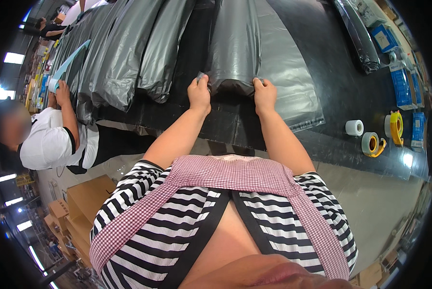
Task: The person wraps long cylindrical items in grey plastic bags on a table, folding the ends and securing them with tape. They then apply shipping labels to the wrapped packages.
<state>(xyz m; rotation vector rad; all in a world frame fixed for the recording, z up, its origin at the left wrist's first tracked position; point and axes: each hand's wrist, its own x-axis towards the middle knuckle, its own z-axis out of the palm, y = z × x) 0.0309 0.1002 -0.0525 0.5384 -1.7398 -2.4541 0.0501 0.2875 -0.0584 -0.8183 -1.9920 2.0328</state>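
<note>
In front of me a long grey plastic bag (235, 43) lies on the black table (245, 127), filled out into a rounded shape. Its near end gapes and shows a dark inside. The left corner of that end is pinched between thumb and fingers of my left hand (199, 95). My right hand (265, 96) grips the right corner in the same way. Under and to the right of the bag spreads a flat grey plastic bag (293, 82). Left of my hands, several filled grey bags (160, 62) lie side by side.
A white tape roll (354, 127), a tape dispenser (371, 144) and a yellow one (395, 127) sit at the right. Blue boxes (403, 86) and a dark wrapped roll (358, 38) lie beyond. A co-worker (47, 137) stands at the left, holding a light-blue strip (71, 62).
</note>
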